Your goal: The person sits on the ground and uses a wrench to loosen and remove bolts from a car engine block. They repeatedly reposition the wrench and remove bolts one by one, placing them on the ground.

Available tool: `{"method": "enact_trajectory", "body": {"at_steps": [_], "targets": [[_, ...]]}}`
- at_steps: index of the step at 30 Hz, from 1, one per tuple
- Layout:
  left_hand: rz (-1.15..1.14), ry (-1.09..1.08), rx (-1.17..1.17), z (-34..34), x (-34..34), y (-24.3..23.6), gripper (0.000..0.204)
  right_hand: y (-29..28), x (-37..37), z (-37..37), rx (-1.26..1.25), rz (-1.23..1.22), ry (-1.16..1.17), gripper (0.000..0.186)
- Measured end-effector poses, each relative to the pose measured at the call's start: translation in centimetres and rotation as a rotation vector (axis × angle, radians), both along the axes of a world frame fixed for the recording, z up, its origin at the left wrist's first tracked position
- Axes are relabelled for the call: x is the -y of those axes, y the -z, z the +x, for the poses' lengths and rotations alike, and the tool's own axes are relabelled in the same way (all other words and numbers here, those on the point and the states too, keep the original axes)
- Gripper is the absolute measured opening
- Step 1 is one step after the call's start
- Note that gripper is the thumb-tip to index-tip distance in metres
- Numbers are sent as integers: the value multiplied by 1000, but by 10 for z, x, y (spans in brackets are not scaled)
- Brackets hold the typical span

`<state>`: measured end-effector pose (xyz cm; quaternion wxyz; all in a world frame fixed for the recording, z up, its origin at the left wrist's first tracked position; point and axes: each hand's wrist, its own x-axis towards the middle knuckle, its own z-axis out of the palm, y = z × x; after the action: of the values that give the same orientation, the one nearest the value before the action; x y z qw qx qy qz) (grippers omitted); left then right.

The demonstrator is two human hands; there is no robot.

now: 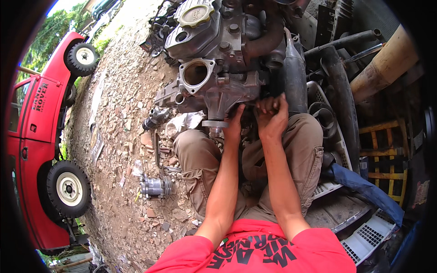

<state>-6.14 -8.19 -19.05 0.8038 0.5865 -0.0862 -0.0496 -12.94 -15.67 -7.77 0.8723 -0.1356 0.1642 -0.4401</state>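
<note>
A greasy metal engine (227,93) stands right in front of my knees. On its top is a pale round filler cap (195,16), and a three-cornered flange (184,76) surrounds an open hole below that. My left hand (233,123) reaches up against the engine's near underside, beside a round metal hub (215,123); its fingers are mostly hidden behind the casting. Close by, my right hand (273,116) is closed, fingers curled at the engine's lower right edge. Whatever it grips is too small or too covered to make out.
To the right lie a dark metal canister (295,77), a curved black pipe (341,91) and a bamboo pole (382,66). A pulley-ended metal unit (154,187) sits on the stony ground at left. Farther left is a red vehicle (43,109); a white plastic crate (368,239) is at lower right.
</note>
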Motion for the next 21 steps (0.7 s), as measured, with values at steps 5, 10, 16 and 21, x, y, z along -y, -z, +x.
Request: {"method": "enact_trajectory", "body": {"at_steps": [5, 10, 16, 21], "targets": [[-177, 124, -143, -7, -5, -12, 25, -3, -5, -1, -212, -385, -32, 37], [-162, 81, -206, -20, -10, -11, 25, -8, 3, -6, -116, -183, -135, 38], [-49, 13, -128, -28, -11, -17, 17, 23, 18, -10, 55, 219, -123, 37], [61, 23, -89, -9, -12, -17, 24, 58, 19, 5, 224, 441, -134, 38]]}}
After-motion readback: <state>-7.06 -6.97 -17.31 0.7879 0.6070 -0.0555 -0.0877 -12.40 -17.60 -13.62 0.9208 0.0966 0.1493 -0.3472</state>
